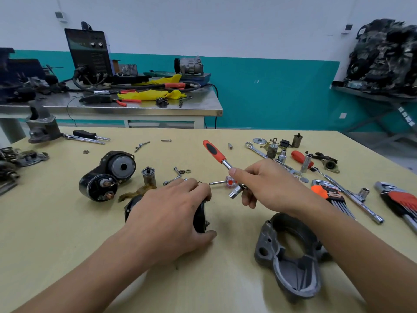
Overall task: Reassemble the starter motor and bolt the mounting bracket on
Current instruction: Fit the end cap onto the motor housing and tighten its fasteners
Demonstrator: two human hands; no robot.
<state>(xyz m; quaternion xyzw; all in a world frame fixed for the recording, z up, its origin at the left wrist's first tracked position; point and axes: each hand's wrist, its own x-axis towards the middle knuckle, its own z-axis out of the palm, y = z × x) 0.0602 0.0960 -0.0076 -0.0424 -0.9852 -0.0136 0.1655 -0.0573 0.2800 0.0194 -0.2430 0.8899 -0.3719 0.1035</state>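
Note:
My left hand (pixel 171 213) grips a black round motor part (pixel 199 219) lying on the yellow table, mostly hidden under the palm. My right hand (pixel 268 186) holds a ratchet wrench (pixel 222 162) by its metal shaft, orange-and-black handle pointing up and away, the socket end just right of the black part. The black starter body with solenoid (pixel 106 177) lies to the left. A grey cast mounting housing (pixel 288 256) lies near the front right, partly under my right forearm. Loose bolts and nuts (pixel 180 172) sit beyond my left hand.
Sockets, spanners, a T-handle wrench (pixel 352 195) and hex key sets (pixel 334 197) crowd the table's right side. A small cylinder (pixel 149 176) and a screwdriver (pixel 90 134) lie further left. A steel bench (pixel 135 105) with a welder stands behind.

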